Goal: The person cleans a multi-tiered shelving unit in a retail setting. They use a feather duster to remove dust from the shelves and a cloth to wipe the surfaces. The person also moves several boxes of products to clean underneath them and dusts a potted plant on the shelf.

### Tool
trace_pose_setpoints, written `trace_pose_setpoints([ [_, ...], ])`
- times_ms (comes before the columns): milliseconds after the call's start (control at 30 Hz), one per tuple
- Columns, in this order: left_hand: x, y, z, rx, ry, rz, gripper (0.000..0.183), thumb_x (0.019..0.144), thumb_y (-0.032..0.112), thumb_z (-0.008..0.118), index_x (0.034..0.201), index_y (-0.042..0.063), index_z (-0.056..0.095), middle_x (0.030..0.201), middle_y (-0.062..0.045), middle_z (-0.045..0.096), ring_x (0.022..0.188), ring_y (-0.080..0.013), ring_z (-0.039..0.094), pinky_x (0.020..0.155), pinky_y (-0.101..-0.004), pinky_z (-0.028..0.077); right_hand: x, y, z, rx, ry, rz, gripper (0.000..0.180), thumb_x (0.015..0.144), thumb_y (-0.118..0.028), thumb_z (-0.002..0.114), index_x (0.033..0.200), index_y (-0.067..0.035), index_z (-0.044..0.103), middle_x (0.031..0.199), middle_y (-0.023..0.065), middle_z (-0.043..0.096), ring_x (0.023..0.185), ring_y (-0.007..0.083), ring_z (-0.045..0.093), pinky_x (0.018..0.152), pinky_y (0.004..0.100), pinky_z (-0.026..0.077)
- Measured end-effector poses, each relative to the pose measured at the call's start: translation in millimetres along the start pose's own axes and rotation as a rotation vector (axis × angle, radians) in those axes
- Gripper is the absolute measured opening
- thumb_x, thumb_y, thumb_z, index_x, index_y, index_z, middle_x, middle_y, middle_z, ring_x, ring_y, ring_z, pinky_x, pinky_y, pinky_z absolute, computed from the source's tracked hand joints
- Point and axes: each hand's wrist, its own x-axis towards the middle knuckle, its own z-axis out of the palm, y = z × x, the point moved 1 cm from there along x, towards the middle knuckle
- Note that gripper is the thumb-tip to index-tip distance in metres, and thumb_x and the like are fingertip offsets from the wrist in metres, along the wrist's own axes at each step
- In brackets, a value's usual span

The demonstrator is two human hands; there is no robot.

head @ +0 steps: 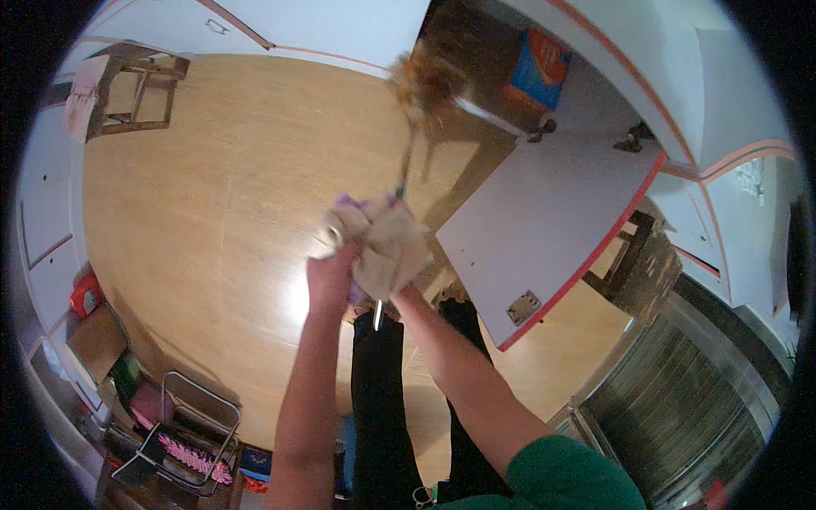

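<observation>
Both my hands are together at the middle of the view, in front of my legs. My left hand (333, 271) grips a crumpled beige cloth (392, 252) with purple edges. My right hand (408, 303) is at the cloth's lower right side, its fingers mostly hidden by the fabric. A thin rod (405, 159) runs upward from the cloth to a blurred, fluffy brown duster head (424, 80) near the cabinet opening. A shiny metallic rod end (378, 313) shows below the cloth.
An open cabinet door (542, 223) with a red edge lies to the right, beside a blue and orange package (540, 69). A wooden stool (143, 95) stands at upper left, a metal-framed folding chair (201, 433) at lower left, and a ribbed panel (669, 389) at lower right.
</observation>
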Motion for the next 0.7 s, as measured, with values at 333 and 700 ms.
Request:
trace_pose_setpoints([
  [333,104,-96,13,0.098,-0.201,-0.349,0.029,0.08,0.016,0.061,0.104,0.001,0.058,0.095,-0.012,0.064,0.082,-0.0241,0.064,0.072,-0.0355,0.052,-43,77,103,1.537,0.368,0.469,0.038,0.091,-0.036,0.048,0.115,-0.007,0.049,0.104,0.0072,0.055,0.095,0.0231,0.055,0.088,0.0371,0.044],
  [700,-65,-126,-8,0.072,-0.114,-0.819,0.042,0.071,0.013,0.068,0.108,-0.004,0.058,0.1,-0.013,0.064,0.086,-0.0235,0.063,0.076,-0.0344,0.051,-271,-23,-10,0.846,-0.506,0.956,0.039,0.084,-0.011,0.062,0.12,-0.008,0.048,0.116,0.0088,0.053,0.108,0.0232,0.051,0.089,0.0375,0.043],
])
